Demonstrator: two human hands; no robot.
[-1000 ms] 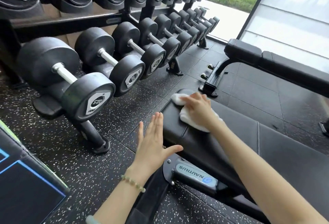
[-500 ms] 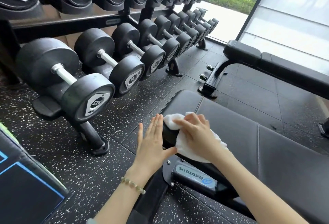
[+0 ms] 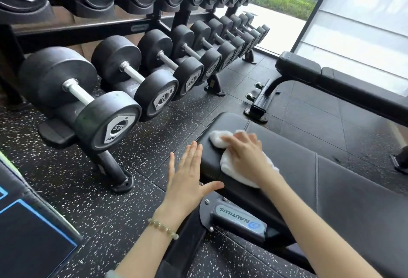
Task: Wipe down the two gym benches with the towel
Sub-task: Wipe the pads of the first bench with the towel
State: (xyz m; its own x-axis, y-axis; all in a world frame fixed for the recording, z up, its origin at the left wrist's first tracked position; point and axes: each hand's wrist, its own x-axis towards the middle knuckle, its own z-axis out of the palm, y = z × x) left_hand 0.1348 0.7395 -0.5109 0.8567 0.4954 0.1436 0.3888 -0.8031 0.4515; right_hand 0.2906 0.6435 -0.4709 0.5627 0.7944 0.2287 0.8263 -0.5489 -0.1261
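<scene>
A black padded gym bench [image 3: 344, 185] lies in front of me, its end pad pointing left. My right hand [image 3: 247, 156] presses a white towel [image 3: 227, 163] flat onto the top of that end pad. My left hand [image 3: 187, 178] hovers open with flat fingers just beside the pad's near left edge, holding nothing; a bead bracelet is on its wrist. A second black bench [image 3: 331, 79] stands farther back at the right, along the window.
A two-tier rack of black dumbbells [image 3: 106, 110] runs along the left, close to the bench end. The near bench's frame with a grey label [image 3: 238, 218] sits below my arms. A dark box with blue lines [image 3: 28, 233] is at the lower left. Speckled rubber floor lies between.
My right hand slid the towel from the pad's top down over its near edge, then back up onto the top. My left hand stayed in place.
</scene>
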